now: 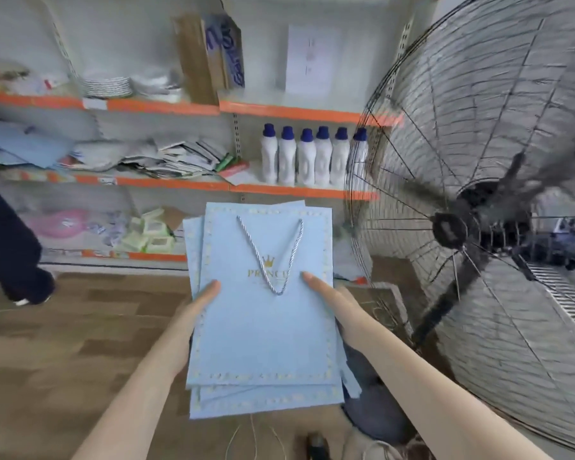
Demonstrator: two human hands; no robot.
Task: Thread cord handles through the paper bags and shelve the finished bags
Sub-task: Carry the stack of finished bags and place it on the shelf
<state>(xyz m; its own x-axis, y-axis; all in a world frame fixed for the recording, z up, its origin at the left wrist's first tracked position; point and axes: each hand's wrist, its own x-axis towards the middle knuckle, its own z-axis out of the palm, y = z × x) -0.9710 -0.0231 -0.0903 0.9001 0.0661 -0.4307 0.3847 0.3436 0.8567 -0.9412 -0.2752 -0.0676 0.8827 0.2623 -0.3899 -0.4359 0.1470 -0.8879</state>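
Holding bag stack (263, 327) between hands | left (200, 303), right (326, 293) gripping edges (thumbs on top)

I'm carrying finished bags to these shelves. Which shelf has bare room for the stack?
Bare patch: middle shelf, between the paper pile and white bottles. Crowded: the middle shelf's left, the bottom shelf. Both hands hold the bag stack.

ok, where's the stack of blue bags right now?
Head view, centre: the stack of blue bags is held flat between the left hand and right hand, in front of the orange shelves, with the big fan to its right.
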